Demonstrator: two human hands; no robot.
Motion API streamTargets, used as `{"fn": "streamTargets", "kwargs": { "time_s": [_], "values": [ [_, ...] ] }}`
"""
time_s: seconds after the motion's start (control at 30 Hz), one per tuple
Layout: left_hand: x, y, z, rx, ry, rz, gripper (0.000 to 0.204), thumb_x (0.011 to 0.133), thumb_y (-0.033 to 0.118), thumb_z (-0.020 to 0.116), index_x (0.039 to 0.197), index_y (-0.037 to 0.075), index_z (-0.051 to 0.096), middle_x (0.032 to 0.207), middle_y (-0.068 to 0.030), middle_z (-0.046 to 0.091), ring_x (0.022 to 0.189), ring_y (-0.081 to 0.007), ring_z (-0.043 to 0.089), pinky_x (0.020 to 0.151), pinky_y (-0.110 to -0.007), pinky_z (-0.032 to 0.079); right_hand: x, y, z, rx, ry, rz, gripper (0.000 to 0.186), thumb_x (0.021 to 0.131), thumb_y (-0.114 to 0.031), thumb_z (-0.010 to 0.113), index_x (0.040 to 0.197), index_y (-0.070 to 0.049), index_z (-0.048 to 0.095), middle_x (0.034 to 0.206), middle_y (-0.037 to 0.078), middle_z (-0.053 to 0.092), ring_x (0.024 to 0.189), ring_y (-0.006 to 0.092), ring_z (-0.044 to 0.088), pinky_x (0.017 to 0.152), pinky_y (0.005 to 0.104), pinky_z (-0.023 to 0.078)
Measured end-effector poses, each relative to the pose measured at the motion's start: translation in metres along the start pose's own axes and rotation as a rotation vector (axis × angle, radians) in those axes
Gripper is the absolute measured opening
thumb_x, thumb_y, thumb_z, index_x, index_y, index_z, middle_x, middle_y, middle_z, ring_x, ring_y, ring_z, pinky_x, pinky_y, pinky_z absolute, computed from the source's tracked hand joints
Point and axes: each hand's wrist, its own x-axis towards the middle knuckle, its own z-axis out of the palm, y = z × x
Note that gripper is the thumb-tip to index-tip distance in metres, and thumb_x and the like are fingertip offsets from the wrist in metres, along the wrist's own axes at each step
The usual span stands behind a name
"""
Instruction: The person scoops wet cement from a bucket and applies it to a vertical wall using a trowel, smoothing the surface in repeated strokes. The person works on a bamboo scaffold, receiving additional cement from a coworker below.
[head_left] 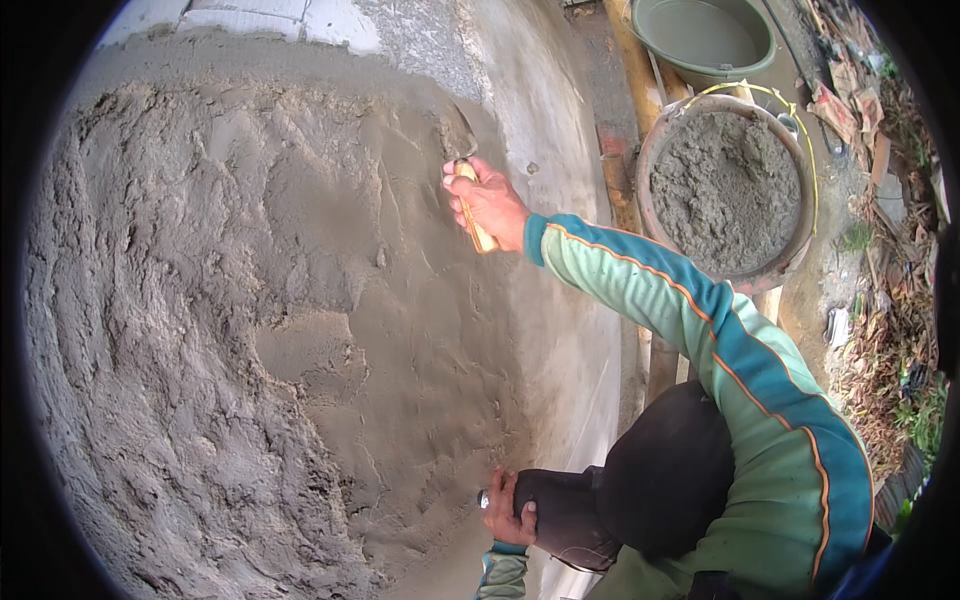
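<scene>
My right hand [490, 205] is closed around the yellowish handle of a trowel [478, 222]. The trowel's thin metal blade lies against the wet grey mortar [430, 270] spread over the wall, close to its upper right edge. Lower down, my left hand [508, 512] is beside the mortar's right edge, its fingers curled. A small silvery end shows at its fingertips; the rest of what it holds is hidden, partly by the dark brim of a cap [570, 510].
Right of the wall, a round tub of thick mortar [730, 190] with a yellow handle sits on bamboo poles [640, 60]. Beyond it is a green basin of greyish water [705, 35]. Dry leaves and litter [880, 330] cover the ground at the far right.
</scene>
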Motion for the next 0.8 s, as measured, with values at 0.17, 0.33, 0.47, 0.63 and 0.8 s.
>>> {"fn": "streamTargets", "kwargs": {
  "time_s": [0.17, 0.33, 0.47, 0.63, 0.8],
  "values": [
    [-0.002, 0.005, 0.0, 0.004, -0.004, -0.05, 0.06, 0.09, 0.036, 0.065, 0.135, -0.005, 0.067, 0.149, -0.0312, 0.057, 0.124, -0.0476, 0.066, 0.106, -0.049, 0.053, 0.016, 0.006, -0.044, -0.099, 0.17, -0.035, 0.032, 0.105, -0.031, 0.064, 0.126, -0.01, 0.051, 0.089, 0.003, 0.056, 0.067, 0.0137, 0.055, 0.056, 0.0339, 0.05],
    [0.008, 0.011, 0.004, 0.009, 0.002, -0.049, 0.059, 0.089, 0.034, 0.064, 0.134, -0.005, 0.067, 0.149, -0.0308, 0.056, 0.123, -0.0471, 0.066, 0.106, -0.049, 0.053, 0.03, 0.021, -0.093, -0.056, 0.257, 0.362, 0.036, 0.11, -0.045, 0.055, 0.122, -0.011, 0.055, 0.084, 0.005, 0.057, 0.065, 0.0178, 0.057, 0.055, 0.0366, 0.051],
    [0.006, 0.016, 0.002, 0.042, -0.006, -0.095, 0.059, 0.088, 0.033, 0.064, 0.133, -0.004, 0.068, 0.148, -0.03, 0.056, 0.123, -0.0464, 0.066, 0.106, -0.049, 0.053, 0.061, 0.01, -0.092, 0.083, -0.047, 0.249, 0.03, 0.113, -0.039, 0.046, 0.113, -0.01, 0.057, 0.083, 0.004, 0.056, 0.062, 0.0168, 0.052, 0.054, 0.0362, 0.049],
    [0.0, 0.015, 0.002, 0.06, -0.004, -0.117, 0.06, 0.087, 0.033, 0.064, 0.135, -0.003, 0.067, 0.15, -0.0295, 0.055, 0.125, -0.0464, 0.064, 0.107, -0.049, 0.052, 0.075, 0.004, -0.072, 0.082, -0.203, 0.487, 0.038, 0.113, -0.047, 0.042, 0.113, -0.012, 0.057, 0.079, 0.003, 0.055, 0.061, 0.0142, 0.054, 0.053, 0.0346, 0.047],
    [0.008, 0.015, 0.002, 0.054, -0.049, -0.136, 0.062, 0.089, 0.036, 0.063, 0.137, -0.003, 0.066, 0.151, -0.0291, 0.053, 0.128, -0.0465, 0.063, 0.109, -0.049, 0.051, 0.006, 0.075, -0.07, -0.108, -0.244, 0.421, 0.037, 0.11, -0.049, 0.045, 0.108, -0.014, 0.056, 0.078, 0.002, 0.053, 0.056, 0.0152, 0.052, 0.052, 0.0359, 0.047]
  ]
}}
